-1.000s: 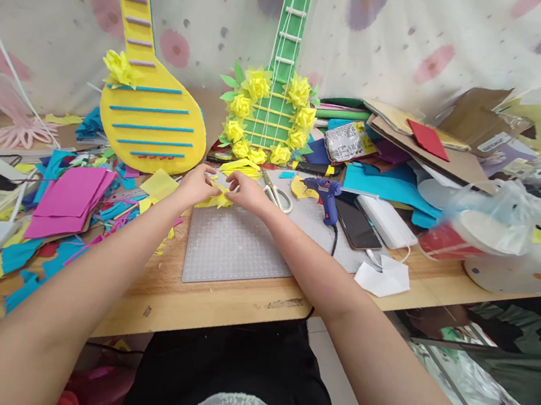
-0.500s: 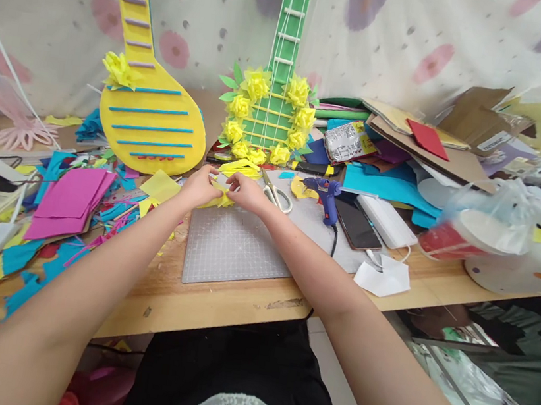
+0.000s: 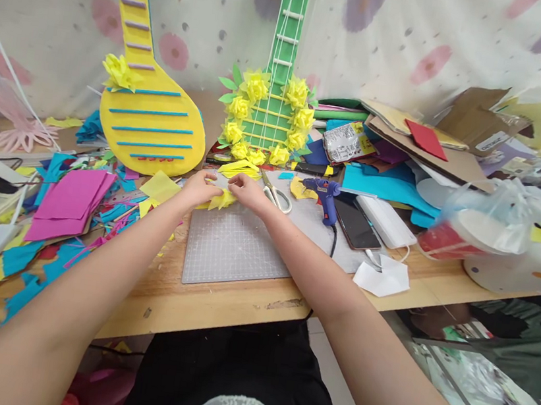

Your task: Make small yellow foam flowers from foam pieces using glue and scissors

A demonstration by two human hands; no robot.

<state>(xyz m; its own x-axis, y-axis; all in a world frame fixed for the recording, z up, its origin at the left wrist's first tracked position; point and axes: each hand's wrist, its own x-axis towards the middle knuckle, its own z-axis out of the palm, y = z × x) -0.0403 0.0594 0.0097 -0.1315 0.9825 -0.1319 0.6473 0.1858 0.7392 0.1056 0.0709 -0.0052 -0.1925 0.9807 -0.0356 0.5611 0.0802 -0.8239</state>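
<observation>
Above the far edge of the grey cutting mat (image 3: 239, 245), a small yellow paper flower (image 3: 221, 201) is between my two hands. My left hand (image 3: 199, 188) curls its fingers round the flower's left side. At the upper right of the flower, my right hand (image 3: 248, 193) has its fingertips pinched together on a petal. Folded yellow paper strips (image 3: 241, 169) lie just beyond the hands. Scissors (image 3: 279, 195) rest right of my right hand. Behind stands a green paper guitar (image 3: 276, 107), its lower body ringed with similar yellow flowers.
A yellow paper lute-like instrument (image 3: 155, 117) leans at the back left. Pink paper sheets (image 3: 71, 203) lie among colourful scraps. A purple glue gun (image 3: 325, 198), a phone (image 3: 358, 224) and a white power bank (image 3: 387, 222) are on the right, before a lidded cup (image 3: 465, 235).
My fingers have shifted slightly on the flower, and more of its petals show below them. Other things on the table stay where they were.
</observation>
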